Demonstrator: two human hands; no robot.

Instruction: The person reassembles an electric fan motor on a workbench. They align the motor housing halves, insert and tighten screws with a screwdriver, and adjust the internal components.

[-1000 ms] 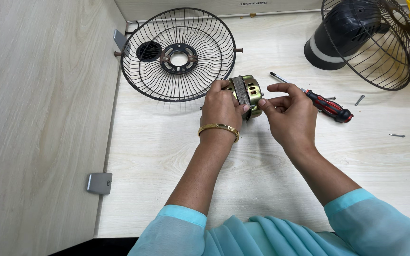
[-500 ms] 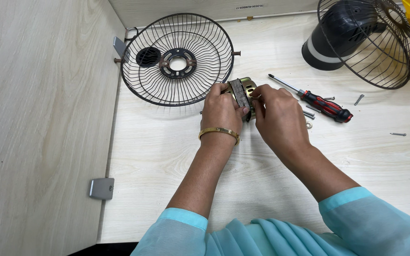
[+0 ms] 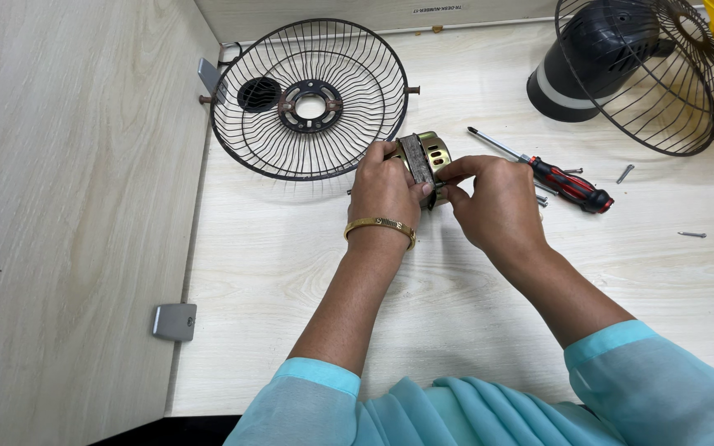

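While gripped by both hands, motor tilts.

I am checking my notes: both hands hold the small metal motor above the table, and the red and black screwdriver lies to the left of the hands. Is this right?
Not quite. In the head view the screwdriver lies to the right of the hands, not the left. The rest holds: the left hand and the right hand both hold the motor above the table.

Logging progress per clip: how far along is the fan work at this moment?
Done: one wire guard lies detached on the table, and loose screws lie beside the screwdriver. In hand: both hands, left and right, hold the brass-coloured motor. Left: the black housing sits apart inside the other guard.
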